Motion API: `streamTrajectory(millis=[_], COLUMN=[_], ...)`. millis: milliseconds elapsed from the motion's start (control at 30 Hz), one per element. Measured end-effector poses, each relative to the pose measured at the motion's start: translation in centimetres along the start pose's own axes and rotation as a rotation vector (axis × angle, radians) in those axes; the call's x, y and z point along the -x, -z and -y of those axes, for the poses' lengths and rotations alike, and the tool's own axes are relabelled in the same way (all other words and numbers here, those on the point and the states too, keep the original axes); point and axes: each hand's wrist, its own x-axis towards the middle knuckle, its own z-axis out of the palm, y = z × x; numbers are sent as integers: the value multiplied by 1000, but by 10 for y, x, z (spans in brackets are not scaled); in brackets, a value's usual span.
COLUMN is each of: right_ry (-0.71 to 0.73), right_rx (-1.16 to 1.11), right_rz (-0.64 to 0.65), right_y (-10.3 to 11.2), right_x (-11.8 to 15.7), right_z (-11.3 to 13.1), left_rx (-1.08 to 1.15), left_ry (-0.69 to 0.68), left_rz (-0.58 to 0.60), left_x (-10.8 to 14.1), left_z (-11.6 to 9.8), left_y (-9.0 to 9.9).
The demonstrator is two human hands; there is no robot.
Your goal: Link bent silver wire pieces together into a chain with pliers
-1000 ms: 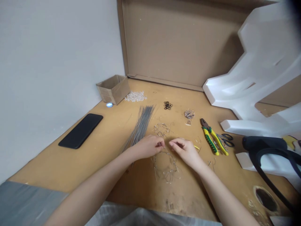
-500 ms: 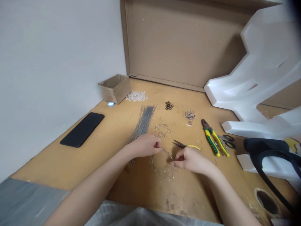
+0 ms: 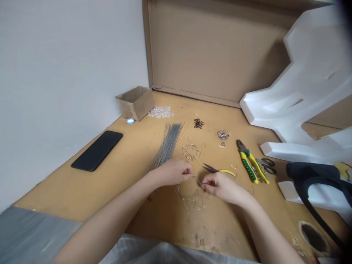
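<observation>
Between my two hands runs a thin bent wire ring [image 3: 191,200], with several looped wire pieces hanging along its near side. My left hand [image 3: 176,172] is closed in a pinch on its upper part. My right hand [image 3: 218,186] pinches the wire a little to the right, fingertips close together. Just beyond lies another round wire piece [image 3: 190,152] on the table. Long-nose pliers [image 3: 210,168] with yellow handles rest behind my right hand, which partly hides them. A bundle of straight grey wires [image 3: 169,143] runs under my left forearm.
Combination pliers [image 3: 249,163] and scissors [image 3: 266,165] lie at the right. Farther back are a wire heap [image 3: 223,134], black rings [image 3: 198,123], clear beads [image 3: 161,112] and a cardboard box [image 3: 135,103]. A black phone [image 3: 97,150] lies left; white foam [image 3: 277,99] stands right.
My left hand has shifted slightly right, closer to my right hand. The upper part of the wire ring is drawn between the fingertips. The view has shifted slightly.
</observation>
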Motion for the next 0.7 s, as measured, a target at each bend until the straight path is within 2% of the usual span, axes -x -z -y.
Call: streamTrajectory(millis=[267, 400, 700], right_ry=[-4, -10, -27], right_rx=[-3, 27, 52], right_rz=[-12, -77, -73], right_y=[0, -1, 2], right_x=[0, -2, -1], right_z=[-4, -3, -1], left_rx=[-85, -89, -89], left_ry=[-39, -16, 37], left_rz=[18, 36, 38], left_x=[2, 4, 4], left_z=[3, 5, 4], left_y=[2, 6, 7])
